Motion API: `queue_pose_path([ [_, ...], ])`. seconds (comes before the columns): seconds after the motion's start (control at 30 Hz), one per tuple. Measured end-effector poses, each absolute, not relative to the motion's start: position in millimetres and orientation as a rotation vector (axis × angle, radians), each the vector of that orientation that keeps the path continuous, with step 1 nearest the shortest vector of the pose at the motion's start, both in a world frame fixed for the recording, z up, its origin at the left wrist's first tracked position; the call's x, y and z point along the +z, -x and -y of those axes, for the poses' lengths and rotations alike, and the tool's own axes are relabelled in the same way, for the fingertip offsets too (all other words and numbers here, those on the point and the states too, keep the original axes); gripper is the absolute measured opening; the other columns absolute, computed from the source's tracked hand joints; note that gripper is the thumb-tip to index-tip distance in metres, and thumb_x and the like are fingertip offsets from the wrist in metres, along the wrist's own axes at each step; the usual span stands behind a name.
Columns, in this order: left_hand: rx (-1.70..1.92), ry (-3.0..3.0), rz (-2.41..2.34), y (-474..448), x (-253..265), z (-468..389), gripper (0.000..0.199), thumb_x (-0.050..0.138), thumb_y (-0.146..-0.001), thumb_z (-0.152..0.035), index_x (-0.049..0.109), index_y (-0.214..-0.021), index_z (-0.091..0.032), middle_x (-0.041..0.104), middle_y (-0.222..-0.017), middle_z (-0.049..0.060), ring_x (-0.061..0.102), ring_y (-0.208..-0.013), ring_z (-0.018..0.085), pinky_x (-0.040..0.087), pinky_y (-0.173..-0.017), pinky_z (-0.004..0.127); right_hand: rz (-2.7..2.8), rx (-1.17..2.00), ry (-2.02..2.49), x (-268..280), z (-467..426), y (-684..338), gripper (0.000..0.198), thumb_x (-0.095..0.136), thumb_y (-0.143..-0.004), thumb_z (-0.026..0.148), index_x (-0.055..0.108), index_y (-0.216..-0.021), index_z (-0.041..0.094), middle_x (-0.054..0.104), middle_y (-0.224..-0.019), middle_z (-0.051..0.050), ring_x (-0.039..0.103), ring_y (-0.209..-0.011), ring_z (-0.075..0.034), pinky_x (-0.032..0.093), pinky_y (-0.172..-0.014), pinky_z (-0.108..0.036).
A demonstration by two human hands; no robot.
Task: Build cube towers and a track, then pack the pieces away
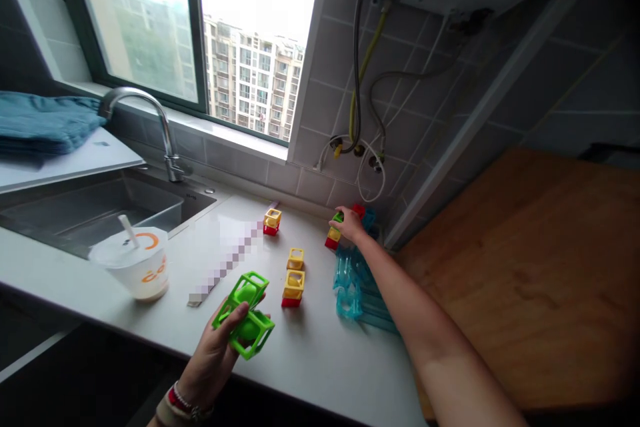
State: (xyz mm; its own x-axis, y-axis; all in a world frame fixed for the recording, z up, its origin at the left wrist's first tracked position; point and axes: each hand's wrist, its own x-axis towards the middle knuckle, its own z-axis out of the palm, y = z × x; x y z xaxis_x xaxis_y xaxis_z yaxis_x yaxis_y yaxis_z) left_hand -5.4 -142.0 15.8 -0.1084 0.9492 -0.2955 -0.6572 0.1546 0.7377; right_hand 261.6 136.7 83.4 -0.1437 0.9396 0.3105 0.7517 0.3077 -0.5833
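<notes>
My left hand (215, 347) is closed around two green open-frame toy cubes (250, 290), each with a green ball inside, held above the counter's front edge. At the back right, my right hand (351, 223) has its fingers on a small green cube (339, 217) on top of a yellow and red cube stack (333, 237). Between the hands stand yellow cubes, one over a red base (291, 302). Farther back is another yellow-over-red stack (271, 221). Translucent blue plastic pieces (349, 280) lie beneath my right forearm, which partly hides them.
A lidded drink cup with a straw (137, 263) stands on the counter (320, 360) at left, before the sink (100, 203) and faucet (167, 127). A measuring-tape-like strip (233, 260) lies lengthwise. A wooden board (525, 280) is at right; hoses (356, 80) hang above.
</notes>
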Motion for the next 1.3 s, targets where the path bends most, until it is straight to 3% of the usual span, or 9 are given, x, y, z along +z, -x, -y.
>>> queue_pose_path([
  [0.07, 1.413, -0.413, -0.907, 3.2, 13.2, 144.4, 0.075, 0.088, -0.079, -0.038, 0.056, -0.145, -0.021, 0.072, -0.131, 0.016, 0.079, -0.095, 0.033, 0.065, -0.080, 0.043, 1.946, 0.357, 1.509, 78.1, -132.6, -256.3, 0.050, 0.084, -0.074, 0.020, 0.067, -0.120, 0.013, 0.069, -0.121, -0.017, 0.066, -0.118, -0.031, 0.050, -0.105, -0.049],
  [0.2, 1.452, -0.418, -0.919, 1.2, 10.5, 144.3, 0.070, 0.088, -0.079, -0.037, 0.057, -0.140, -0.020, 0.071, -0.131, 0.015, 0.079, -0.095, 0.032, 0.064, -0.081, 0.042, 2.011, 0.342, 1.400, 80.9, -99.6, -234.6, 0.037, 0.067, -0.093, 0.029, 0.065, -0.128, 0.015, 0.062, -0.133, -0.019, 0.055, -0.135, -0.032, 0.041, -0.115, -0.052],
  [0.33, 1.620, -0.434, -0.913, -3.2, 12.3, 129.4, 0.061, 0.087, -0.080, -0.034, 0.059, -0.132, -0.021, 0.072, -0.127, 0.011, 0.078, -0.089, 0.026, 0.063, -0.073, 0.035, 2.356, 0.620, 1.116, 91.0, -32.9, -201.8, 0.035, 0.075, -0.089, 0.048, 0.074, -0.115, 0.025, 0.075, -0.104, -0.006, 0.074, -0.091, -0.022, 0.060, -0.081, -0.033],
  [0.43, 1.759, -0.465, -0.865, -9.1, 20.2, 115.0, 0.055, 0.087, -0.080, -0.035, 0.059, -0.125, -0.021, 0.073, -0.121, 0.009, 0.077, -0.092, 0.026, 0.063, -0.075, 0.034, 2.525, 1.054, 0.854, 97.2, 19.1, -177.9, 0.063, 0.083, -0.082, 0.053, 0.064, -0.136, 0.028, 0.076, -0.112, -0.008, 0.074, -0.080, -0.020, 0.059, -0.073, -0.032],
  [0.6, 1.892, -0.463, -0.947, -9.4, 33.0, 106.7, 0.062, 0.092, -0.072, -0.036, 0.058, -0.123, -0.024, 0.074, -0.112, 0.004, 0.076, -0.093, 0.025, 0.063, -0.074, 0.035, 2.492, 1.107, 0.844, 109.2, 31.1, -166.0, 0.042, 0.082, -0.083, 0.043, 0.072, -0.120, 0.024, 0.075, -0.101, -0.005, 0.072, -0.078, -0.019, 0.057, -0.070, -0.030],
  [0.97, 1.702, -0.444, -1.047, 8.0, 14.5, 117.8, 0.061, 0.091, -0.072, -0.040, 0.057, -0.120, -0.022, 0.072, -0.103, 0.005, 0.074, -0.088, 0.023, 0.064, -0.069, 0.035, 2.308, 0.650, 1.210, 37.4, -85.1, -187.4, 0.057, 0.090, -0.066, 0.024, 0.071, -0.118, 0.016, 0.072, -0.111, -0.011, 0.069, -0.082, -0.021, 0.059, -0.081, -0.038],
  [1.07, 1.670, -0.474, -1.073, 9.7, 9.0, 116.4, 0.064, 0.091, -0.071, -0.043, 0.056, -0.120, -0.021, 0.073, -0.098, 0.005, 0.075, -0.081, 0.023, 0.064, -0.065, 0.035, 2.257, 0.586, 1.230, 31.6, -83.6, -195.7, 0.068, 0.085, -0.076, 0.043, 0.062, -0.135, 0.018, 0.066, -0.124, -0.015, 0.068, -0.083, -0.022, 0.059, -0.081, -0.041],
  [1.13, 1.664, -0.488, -1.092, 10.9, 4.7, 114.9, 0.064, 0.091, -0.072, -0.044, 0.055, -0.120, -0.021, 0.073, -0.095, 0.004, 0.074, -0.078, 0.023, 0.063, -0.064, 0.034, 2.182, 0.515, 1.227, 39.0, -80.6, -200.4, 0.060, 0.071, -0.088, 0.052, 0.061, -0.137, 0.019, 0.064, -0.127, -0.016, 0.068, -0.085, -0.023, 0.058, -0.083, -0.042],
  [1.3, 1.619, -0.586, -1.104, 10.8, -1.8, 113.2, 0.062, 0.088, -0.076, -0.045, 0.053, -0.122, -0.021, 0.074, -0.093, 0.006, 0.074, -0.079, 0.024, 0.063, -0.065, 0.035, 2.231, 0.535, 1.114, 67.9, -61.2, -194.5, 0.040, 0.065, -0.095, 0.049, 0.069, -0.123, 0.021, 0.070, -0.114, -0.011, 0.069, -0.088, -0.022, 0.058, -0.077, -0.036],
])
